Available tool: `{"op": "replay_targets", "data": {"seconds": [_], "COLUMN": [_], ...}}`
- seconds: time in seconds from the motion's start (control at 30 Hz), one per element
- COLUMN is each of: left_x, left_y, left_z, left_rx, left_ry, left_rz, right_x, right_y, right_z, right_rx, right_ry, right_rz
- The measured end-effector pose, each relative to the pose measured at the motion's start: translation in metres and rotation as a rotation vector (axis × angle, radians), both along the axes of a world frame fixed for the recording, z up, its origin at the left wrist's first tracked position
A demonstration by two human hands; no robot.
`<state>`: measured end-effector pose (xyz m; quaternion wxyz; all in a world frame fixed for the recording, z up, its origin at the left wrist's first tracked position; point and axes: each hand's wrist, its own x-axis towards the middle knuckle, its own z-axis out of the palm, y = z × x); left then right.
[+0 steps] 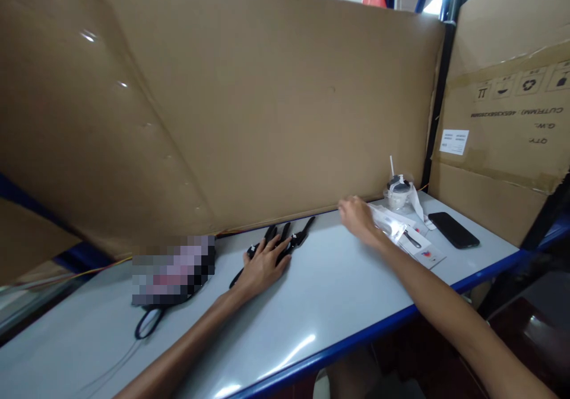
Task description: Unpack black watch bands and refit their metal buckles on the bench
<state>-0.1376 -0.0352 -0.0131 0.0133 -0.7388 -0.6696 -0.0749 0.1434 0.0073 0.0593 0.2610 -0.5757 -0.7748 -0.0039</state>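
Note:
My left hand lies spread over several slim black strap-like things with small white marks. They sit side by side on the grey tabletop, partly covered by my fingers, and I cannot make out their exact kind. Farther right, my right hand is closed near the back edge, its fingers curled and their tips hidden. Just beside that wrist are clear plastic packets and a white printed card pack picturing a black strap-like item.
A phone lies at the right, with a lidded plastic cup and straw behind. At the left is a blurred-out dark-edged object with a black loop. Cardboard walls the back; a carton bounds the right.

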Motion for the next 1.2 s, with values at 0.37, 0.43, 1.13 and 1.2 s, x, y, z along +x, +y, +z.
{"op": "replay_targets", "data": {"seconds": [0.37,0.43,1.13,1.2], "left_x": [-0.017,-0.014,0.034,0.029], "left_y": [-0.013,-0.019,-0.039,-0.035], "left_z": [0.01,0.016,-0.025,-0.022], "left_rx": [0.007,0.053,0.111,0.106], "left_ry": [0.081,0.159,-0.165,-0.174], "left_rz": [-0.101,-0.104,-0.171,-0.113], "right_x": [0.045,0.035,-0.041,-0.039], "right_y": [0.024,0.022,-0.004,-0.002], "right_z": [-0.014,-0.015,-0.053,-0.052], "right_rx": [-0.006,0.085,-0.048,-0.067], "right_ry": [-0.182,-0.157,-0.12,-0.1], "right_rz": [-0.275,-0.243,0.25,0.235]}}
